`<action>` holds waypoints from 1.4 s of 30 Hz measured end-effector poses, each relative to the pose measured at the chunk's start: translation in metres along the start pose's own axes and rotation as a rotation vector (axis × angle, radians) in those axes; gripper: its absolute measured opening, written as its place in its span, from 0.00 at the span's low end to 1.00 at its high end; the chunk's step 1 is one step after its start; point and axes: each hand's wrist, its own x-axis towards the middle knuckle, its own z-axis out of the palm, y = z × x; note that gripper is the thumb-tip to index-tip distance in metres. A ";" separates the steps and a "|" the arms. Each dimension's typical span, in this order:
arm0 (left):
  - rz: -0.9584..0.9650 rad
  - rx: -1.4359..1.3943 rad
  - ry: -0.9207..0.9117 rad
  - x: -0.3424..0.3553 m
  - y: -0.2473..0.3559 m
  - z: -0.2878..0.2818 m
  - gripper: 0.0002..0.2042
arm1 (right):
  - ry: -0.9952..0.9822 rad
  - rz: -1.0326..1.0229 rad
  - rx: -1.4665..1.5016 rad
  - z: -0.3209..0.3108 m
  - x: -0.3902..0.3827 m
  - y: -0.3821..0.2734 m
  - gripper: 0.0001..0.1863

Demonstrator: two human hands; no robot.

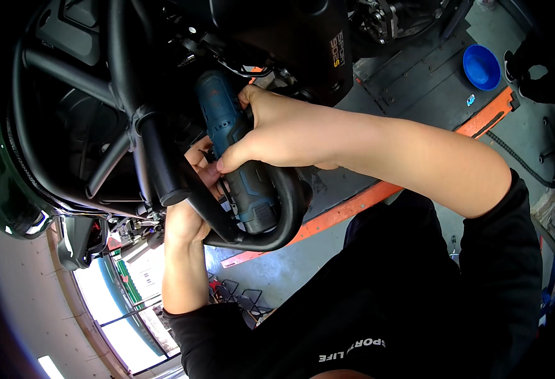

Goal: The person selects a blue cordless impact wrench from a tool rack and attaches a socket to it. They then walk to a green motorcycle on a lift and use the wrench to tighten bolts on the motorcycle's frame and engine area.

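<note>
A blue-and-black cordless power tool (pixel 227 126) sits slantwise inside a bend of the motorcycle's black tubular crash bar (pixel 293 196). My right hand (pixel 271 129) reaches across from the right and is closed on the tool's middle, the thumb pressed along its side. From below, my left hand (pixel 192 215) passes behind the bar. Its fingers are bent against the left side of the same tool, and the bar covers part of the palm. The tool's far end lies in shadow among the engine parts, so its working tip is hidden.
Black frame tubes (pixel 75 79) fill the left, with a dark green body panel (pixel 6 183) beyond. Under the motorcycle is a dark lift platform with an orange edge (pixel 340 215). A blue bowl (pixel 481 67) stands at the far right, near a person's shoe (pixel 510 66).
</note>
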 end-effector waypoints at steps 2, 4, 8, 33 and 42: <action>-0.019 0.006 0.011 0.000 0.000 0.000 0.29 | -0.012 0.035 -0.007 -0.002 -0.001 -0.004 0.49; -0.025 0.001 -0.007 0.002 0.001 0.004 0.29 | -0.079 0.043 -0.006 -0.006 0.001 -0.008 0.49; -0.031 0.009 -0.024 0.001 0.003 0.008 0.29 | -0.179 0.065 -0.047 -0.011 0.000 -0.014 0.48; -0.067 0.141 -0.081 -0.002 0.009 0.011 0.41 | -0.261 0.008 0.353 -0.015 -0.003 0.031 0.40; 0.054 0.462 0.047 -0.025 0.021 0.006 0.23 | -0.098 0.007 0.282 -0.001 0.003 0.025 0.33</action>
